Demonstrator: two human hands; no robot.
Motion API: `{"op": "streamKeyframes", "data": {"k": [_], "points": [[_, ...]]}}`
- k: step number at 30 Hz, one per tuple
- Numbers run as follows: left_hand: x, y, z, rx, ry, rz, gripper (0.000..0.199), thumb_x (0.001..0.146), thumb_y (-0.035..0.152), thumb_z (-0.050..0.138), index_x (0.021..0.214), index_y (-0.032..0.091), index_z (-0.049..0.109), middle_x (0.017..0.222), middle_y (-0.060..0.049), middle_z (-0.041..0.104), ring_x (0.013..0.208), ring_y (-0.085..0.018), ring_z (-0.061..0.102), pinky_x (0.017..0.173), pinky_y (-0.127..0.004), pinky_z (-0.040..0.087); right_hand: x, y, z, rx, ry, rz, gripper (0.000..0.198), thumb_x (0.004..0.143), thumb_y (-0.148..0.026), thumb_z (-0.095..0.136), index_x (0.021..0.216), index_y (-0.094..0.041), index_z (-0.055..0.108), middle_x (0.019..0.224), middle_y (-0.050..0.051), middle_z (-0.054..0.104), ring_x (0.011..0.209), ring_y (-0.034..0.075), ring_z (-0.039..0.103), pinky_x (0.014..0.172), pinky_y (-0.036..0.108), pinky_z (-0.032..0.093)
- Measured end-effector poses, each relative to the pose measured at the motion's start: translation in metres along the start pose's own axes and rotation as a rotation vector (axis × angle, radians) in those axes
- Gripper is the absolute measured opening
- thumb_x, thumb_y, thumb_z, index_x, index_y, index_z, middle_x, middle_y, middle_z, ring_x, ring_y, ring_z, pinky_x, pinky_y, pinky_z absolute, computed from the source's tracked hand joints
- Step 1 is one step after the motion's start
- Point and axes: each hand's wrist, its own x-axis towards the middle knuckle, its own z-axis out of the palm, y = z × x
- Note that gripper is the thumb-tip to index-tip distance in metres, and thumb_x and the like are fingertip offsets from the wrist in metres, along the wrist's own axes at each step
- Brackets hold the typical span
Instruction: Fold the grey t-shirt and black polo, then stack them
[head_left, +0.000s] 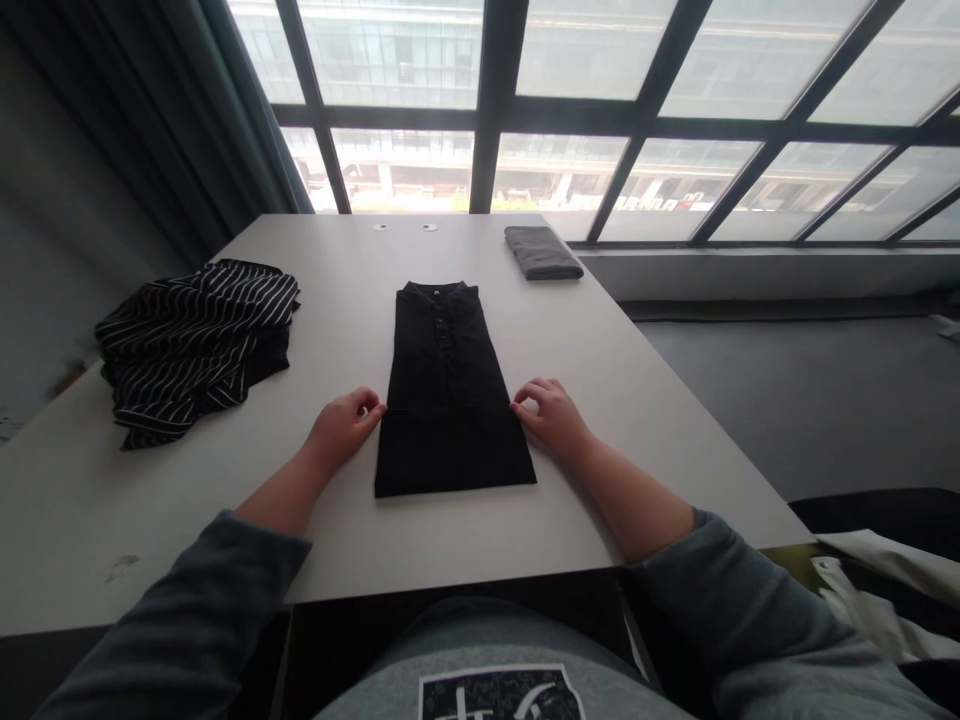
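A black buttoned shirt (448, 375) lies flat on the table in front of me, its sides tucked into a narrow strip and its collar pointing away. Its lower part is turned up, making a straight edge across the middle. My left hand (346, 425) pinches the left end of that edge between thumb and fingertips. At the opposite end, my right hand (551, 412) pinches the fabric the same way.
The white table (420, 545) reaches to the windows. On its left lies a rumpled black-and-white striped garment (199, 335). A folded grey cloth (543, 252) rests at the far right edge. Light-coloured garments (892, 590) hang or lie beyond the lower right corner.
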Motion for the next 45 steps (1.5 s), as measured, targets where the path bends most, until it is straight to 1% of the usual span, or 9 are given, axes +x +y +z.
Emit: {"op": "streamKeyframes", "data": {"k": [8, 13, 17, 22, 27, 32, 37, 41, 45], "points": [[0.039, -0.017, 0.010, 0.091, -0.027, 0.149, 0.026, 0.094, 0.046, 0.054, 0.091, 0.025, 0.069, 0.090, -0.006, 0.073, 0.087, -0.026, 0.066, 0.084, -0.038, 0.051, 0.030, 0.020, 0.015, -0.060, 0.003, -0.037, 0.014, 0.097, -0.030, 0.064, 0.088, -0.024, 0.072, 0.102, 0.009, 0.073, 0.106, 0.029, 0.061, 0.105, 0.044, 0.047], [0.080, -0.029, 0.020, 0.188, 0.067, 0.114, 0.034, 0.096, 0.045, 0.052, 0.105, 0.022, 0.076, 0.111, -0.012, 0.075, 0.107, -0.031, 0.067, 0.101, -0.043, 0.049, 0.086, 0.049, 0.030, -0.125, 0.038, 0.021, 0.028, 0.100, -0.033, 0.057, 0.113, -0.020, 0.078, 0.119, 0.013, 0.076, 0.118, 0.031, 0.062, 0.112, 0.046, 0.045], [0.117, -0.033, 0.027, 0.233, 0.138, 0.025, 0.040, 0.099, 0.052, 0.053, 0.117, 0.027, 0.079, 0.135, -0.011, 0.072, 0.125, -0.035, 0.063, 0.107, -0.047, 0.047, 0.136, 0.067, 0.047, -0.140, 0.049, 0.076, 0.038, 0.101, -0.035, 0.056, 0.130, -0.018, 0.075, 0.133, 0.014, 0.074, 0.128, 0.030, 0.061, 0.118, 0.046, 0.042], [0.164, -0.041, 0.034, 0.182, 0.132, -0.022, 0.045, 0.099, 0.059, 0.053, 0.123, 0.032, 0.079, 0.148, -0.004, 0.068, 0.139, -0.035, 0.057, 0.114, -0.049, 0.042, 0.190, 0.082, 0.064, -0.161, 0.019, 0.115, 0.045, 0.102, -0.038, 0.058, 0.139, -0.017, 0.071, 0.142, 0.015, 0.071, 0.135, 0.030, 0.060, 0.121, 0.045, 0.041], [0.209, -0.052, 0.042, 0.208, 0.093, 0.020, 0.053, 0.094, 0.062, 0.060, 0.133, 0.029, 0.076, 0.154, -0.007, 0.064, 0.144, -0.036, 0.053, 0.119, -0.050, 0.039, 0.232, 0.092, 0.076, -0.103, -0.026, 0.099, 0.053, 0.099, -0.037, 0.063, 0.150, -0.021, 0.063, 0.142, 0.013, 0.071, 0.131, 0.030, 0.064, 0.118, 0.047, 0.046], [0.253, -0.059, 0.045, 0.229, 0.072, 0.035, 0.055, 0.093, 0.061, 0.062, 0.137, 0.029, 0.073, 0.155, -0.007, 0.063, 0.144, -0.035, 0.053, 0.121, -0.049, 0.038, 0.263, 0.103, 0.085, 0.003, -0.041, 0.069, 0.064, 0.089, -0.031, 0.074, 0.151, -0.025, 0.061, 0.139, 0.010, 0.073, 0.128, 0.032, 0.067, 0.117, 0.049, 0.048], [0.292, -0.063, 0.050, 0.198, 0.120, -0.026, 0.047, 0.091, 0.057, 0.067, 0.125, 0.027, 0.076, 0.148, -0.007, 0.067, 0.138, -0.036, 0.057, 0.116, -0.049, 0.043, 0.285, 0.115, 0.094, 0.194, -0.019, 0.060, 0.063, 0.086, -0.027, 0.074, 0.148, -0.025, 0.062, 0.129, 0.007, 0.076, 0.121, 0.030, 0.070, 0.113, 0.049, 0.053], [0.311, -0.062, 0.053, 0.113, 0.125, -0.091, 0.044, 0.087, 0.054, 0.073, 0.118, 0.022, 0.075, 0.131, -0.011, 0.073, 0.125, -0.035, 0.063, 0.109, -0.048, 0.048, 0.298, 0.117, 0.097, 0.295, 0.024, 0.069, 0.060, 0.085, -0.026, 0.075, 0.144, -0.021, 0.065, 0.119, 0.008, 0.077, 0.109, 0.027, 0.072, 0.106, 0.049, 0.057], [0.318, -0.058, 0.058, -0.098, 0.138, -0.089, 0.049, 0.087, 0.043, 0.077, 0.127, 0.017, 0.064, 0.121, -0.013, 0.075, 0.108, -0.028, 0.069, 0.102, -0.043, 0.054, 0.306, 0.115, 0.100, 0.432, 0.067, 0.082, 0.062, 0.085, -0.031, 0.077, 0.144, -0.020, 0.063, 0.119, 0.008, 0.074, 0.104, 0.026, 0.071, 0.104, 0.048, 0.059]]}}
